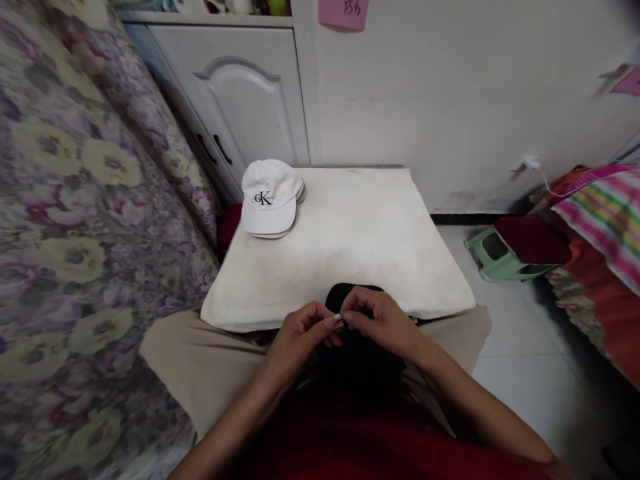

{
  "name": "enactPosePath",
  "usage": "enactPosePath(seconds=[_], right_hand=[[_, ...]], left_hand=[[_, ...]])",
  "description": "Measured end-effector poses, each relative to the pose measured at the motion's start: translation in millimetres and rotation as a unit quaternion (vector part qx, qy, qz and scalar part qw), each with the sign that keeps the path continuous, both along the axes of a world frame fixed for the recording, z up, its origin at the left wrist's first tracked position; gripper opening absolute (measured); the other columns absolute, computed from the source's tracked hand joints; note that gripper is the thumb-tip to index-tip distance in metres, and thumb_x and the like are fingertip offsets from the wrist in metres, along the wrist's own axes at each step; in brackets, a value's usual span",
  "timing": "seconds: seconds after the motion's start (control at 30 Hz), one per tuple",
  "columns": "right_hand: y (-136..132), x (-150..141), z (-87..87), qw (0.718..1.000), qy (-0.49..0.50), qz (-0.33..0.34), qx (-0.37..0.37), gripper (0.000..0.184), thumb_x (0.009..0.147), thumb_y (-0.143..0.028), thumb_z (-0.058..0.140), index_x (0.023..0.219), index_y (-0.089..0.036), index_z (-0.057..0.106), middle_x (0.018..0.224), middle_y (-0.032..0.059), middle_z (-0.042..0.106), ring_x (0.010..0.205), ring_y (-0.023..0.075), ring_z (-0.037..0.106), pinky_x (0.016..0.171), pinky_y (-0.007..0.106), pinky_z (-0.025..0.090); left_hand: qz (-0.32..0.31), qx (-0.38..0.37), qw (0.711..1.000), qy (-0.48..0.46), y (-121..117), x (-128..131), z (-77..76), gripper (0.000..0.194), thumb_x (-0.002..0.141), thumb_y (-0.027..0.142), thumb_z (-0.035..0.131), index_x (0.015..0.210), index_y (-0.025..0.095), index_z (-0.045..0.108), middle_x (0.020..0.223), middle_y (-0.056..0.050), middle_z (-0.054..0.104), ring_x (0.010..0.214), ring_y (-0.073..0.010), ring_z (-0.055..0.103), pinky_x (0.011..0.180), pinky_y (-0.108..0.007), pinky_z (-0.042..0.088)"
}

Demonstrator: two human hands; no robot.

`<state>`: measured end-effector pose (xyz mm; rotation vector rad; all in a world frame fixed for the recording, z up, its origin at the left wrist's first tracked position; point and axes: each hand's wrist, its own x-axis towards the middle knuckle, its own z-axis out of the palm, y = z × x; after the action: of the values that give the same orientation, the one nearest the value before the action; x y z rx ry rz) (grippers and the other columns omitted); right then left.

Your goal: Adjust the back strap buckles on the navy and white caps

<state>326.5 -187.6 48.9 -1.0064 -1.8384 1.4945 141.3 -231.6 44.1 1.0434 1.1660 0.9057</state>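
Observation:
A black cap [363,363] rests in my lap at the table's near edge, dark enough that its details are hard to make out. Above it, my left hand [306,331] pinches a small pale piece [337,317] between thumb and forefinger. My right hand [376,319] is closed in a pinch at the right end of that same piece, fingertips almost touching the left ones. Whether the piece is joined to the cap I cannot tell. On the table's far left lies a white cap [270,193] with black "CK" letters, and another brim shows beneath its own.
The table [360,227] has a cream cover and stands against the wall. A floral curtain [90,233] hangs close on the left, beside a white cabinet [245,93]. On the right are a green stool [500,267] and a bed with a striped cloth [610,220].

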Motion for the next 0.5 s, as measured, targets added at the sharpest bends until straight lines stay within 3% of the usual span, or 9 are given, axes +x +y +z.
enactPosePath(seconds=[0.2, 0.5], right_hand=[[-2.8, 4.6, -1.9, 0.996, -0.016, -0.012, 0.087, 0.015, 0.089, -0.011, 0.05, 0.091, -0.02, 0.062, 0.089, 0.0011, 0.064, 0.084, 0.0151, 0.059, 0.077, 0.028, 0.044], [-4.0, 4.1, -6.0, 0.999, 0.009, -0.036, 0.04, 0.014, 0.082, -0.007, 0.055, 0.087, -0.02, 0.058, 0.08, -0.0018, 0.062, 0.074, 0.0131, 0.059, 0.068, 0.025, 0.045]], left_hand=[[-0.001, -0.008, 1.0, -0.013, 2.3, 1.9, -2.6, 0.019, 0.083, 0.034, 0.067, 0.076, 0.016, 0.061, 0.062, 0.0, 0.066, 0.06, -0.0133, 0.057, 0.062, -0.025, 0.042], [-0.026, 0.005, 1.0, -0.013, 3.8, 4.9, -10.4, 0.02, 0.085, 0.034, 0.066, 0.078, 0.016, 0.06, 0.064, 0.0, 0.067, 0.062, -0.0124, 0.058, 0.062, -0.024, 0.043]])
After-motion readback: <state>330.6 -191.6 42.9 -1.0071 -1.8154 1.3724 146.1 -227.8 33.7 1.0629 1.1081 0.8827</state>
